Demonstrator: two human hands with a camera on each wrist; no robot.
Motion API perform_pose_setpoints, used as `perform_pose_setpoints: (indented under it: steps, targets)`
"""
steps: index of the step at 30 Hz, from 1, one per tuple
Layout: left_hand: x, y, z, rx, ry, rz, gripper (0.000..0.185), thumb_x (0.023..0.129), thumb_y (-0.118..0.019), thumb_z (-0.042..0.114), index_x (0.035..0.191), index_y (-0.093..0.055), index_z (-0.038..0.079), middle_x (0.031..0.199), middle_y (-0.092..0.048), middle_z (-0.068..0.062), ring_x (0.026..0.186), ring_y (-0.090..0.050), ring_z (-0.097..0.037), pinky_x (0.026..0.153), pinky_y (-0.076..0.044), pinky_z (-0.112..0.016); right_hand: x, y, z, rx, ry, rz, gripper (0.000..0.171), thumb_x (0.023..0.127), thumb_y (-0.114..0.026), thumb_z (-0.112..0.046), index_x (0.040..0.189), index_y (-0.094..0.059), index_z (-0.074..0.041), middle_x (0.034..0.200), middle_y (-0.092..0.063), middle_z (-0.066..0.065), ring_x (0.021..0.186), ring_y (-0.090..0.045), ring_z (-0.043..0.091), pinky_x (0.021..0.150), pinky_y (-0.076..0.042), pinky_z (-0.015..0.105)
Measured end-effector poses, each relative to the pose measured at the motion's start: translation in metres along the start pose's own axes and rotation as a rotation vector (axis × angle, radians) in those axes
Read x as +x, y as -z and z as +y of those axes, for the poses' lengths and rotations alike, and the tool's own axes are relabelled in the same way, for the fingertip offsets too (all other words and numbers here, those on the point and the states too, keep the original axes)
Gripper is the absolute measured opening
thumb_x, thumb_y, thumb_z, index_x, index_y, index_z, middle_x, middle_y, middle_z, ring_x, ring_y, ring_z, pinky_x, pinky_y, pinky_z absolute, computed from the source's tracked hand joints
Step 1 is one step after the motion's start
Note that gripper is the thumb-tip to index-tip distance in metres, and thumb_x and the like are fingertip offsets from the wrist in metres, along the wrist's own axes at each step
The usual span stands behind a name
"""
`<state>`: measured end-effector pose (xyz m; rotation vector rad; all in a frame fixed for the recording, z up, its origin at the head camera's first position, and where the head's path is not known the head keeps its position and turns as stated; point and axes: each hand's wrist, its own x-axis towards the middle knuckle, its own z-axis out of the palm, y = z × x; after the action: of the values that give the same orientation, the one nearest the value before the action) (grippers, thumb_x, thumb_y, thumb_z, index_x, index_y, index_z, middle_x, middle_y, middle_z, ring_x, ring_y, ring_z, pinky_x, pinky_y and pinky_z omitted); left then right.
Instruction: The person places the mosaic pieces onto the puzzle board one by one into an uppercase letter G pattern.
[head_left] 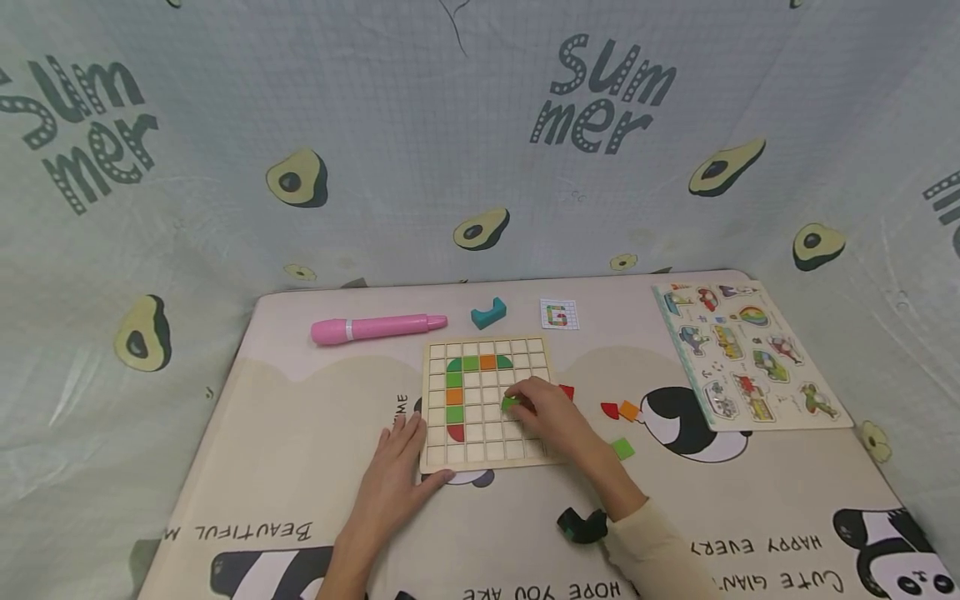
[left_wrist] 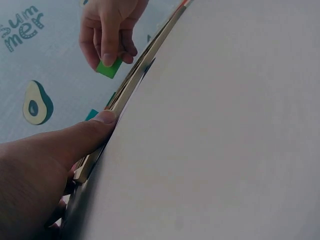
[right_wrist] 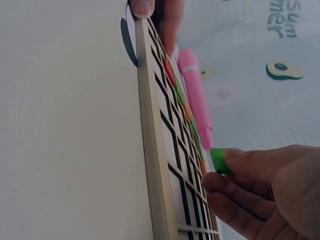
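Right hand: here it is, the right hand (head_left: 551, 414) over the board (head_left: 532, 455), thumb and fingertips nearly together, pinching a green square (right_wrist: 218, 161); the other fingers are curled in loosely.
Green square: held just above the board, right of its middle, and both wrist views show a gap between it and the surface.
Left hand: over at the board's near left corner, the left hand (head_left: 393, 475) lies with fingers extended and thumb spread, the thumb pressing the near edge and the fingers at the left edge; it has no piece in its grasp.
Top row on the board: a dark green curved piece (head_left: 454, 364), a light green tile (head_left: 470, 363), an orange tile (head_left: 488, 362), then a second dark green curved piece (head_left: 505, 362).
Column down the board's left: light green, orange, light green, and a red curved piece (head_left: 456, 432) at the bottom.
Loose bits right of the board: a red piece (head_left: 567, 391) just beside it, then a red wedge (head_left: 610, 410) next to an orange square (head_left: 628, 410), with a loose green tile (head_left: 623, 448) nearer the person.
Beyond the board: a pink pen (head_left: 378, 328) to the left, a teal block (head_left: 489, 313) behind, a pattern card (head_left: 559, 314) to the right.
Far right of the board: a picture puzzle (head_left: 753, 358).
Nearer than the board: a black object (head_left: 582, 527) beside the right sleeve (head_left: 652, 546).
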<state>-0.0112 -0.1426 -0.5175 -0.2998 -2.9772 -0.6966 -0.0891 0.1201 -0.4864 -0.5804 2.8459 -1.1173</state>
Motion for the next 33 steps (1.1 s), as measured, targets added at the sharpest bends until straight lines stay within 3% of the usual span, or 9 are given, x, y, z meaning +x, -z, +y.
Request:
perform_pose_setpoints:
  steps: [9,19,33]
  targets:
    - [0.000,0.001,0.000,-0.003,-0.005,0.004,0.089,0.083,-0.076,0.052,0.147,-0.046,-0.002,0.156,-0.044,-0.017,0.151,-0.032,-0.037,0.127,-0.027,-0.052,0.005,-0.015,-0.010,-0.009,0.028,-0.044,0.019,0.090,-0.075,-0.019,0.108,-0.069,-0.015,0.087,-0.062,-0.007,0.079,-0.053,0.008,0.070,-0.052,0.018]
    - [0.000,0.000,-0.001,-0.003,-0.020,0.018,0.088,0.082,-0.077,0.051,0.145,-0.049,-0.003,0.155,-0.046,-0.017,0.150,-0.034,-0.038,0.126,-0.028,-0.052,0.009,-0.032,-0.017,-0.053,0.073,-0.114,0.016,0.092,-0.073,-0.023,0.107,-0.070,-0.015,0.088,-0.064,-0.007,0.077,-0.053,0.007,0.071,-0.052,0.018]
    - [0.001,0.001,0.000,0.007,-0.006,-0.007,0.089,0.082,-0.076,0.053,0.147,-0.047,-0.001,0.157,-0.044,-0.016,0.151,-0.032,-0.036,0.126,-0.027,-0.051,0.005,-0.038,-0.023,-0.150,0.112,-0.123,0.019,0.091,-0.075,-0.024,0.106,-0.079,-0.014,0.094,-0.060,-0.006,0.078,-0.054,0.004,0.068,-0.049,0.016]
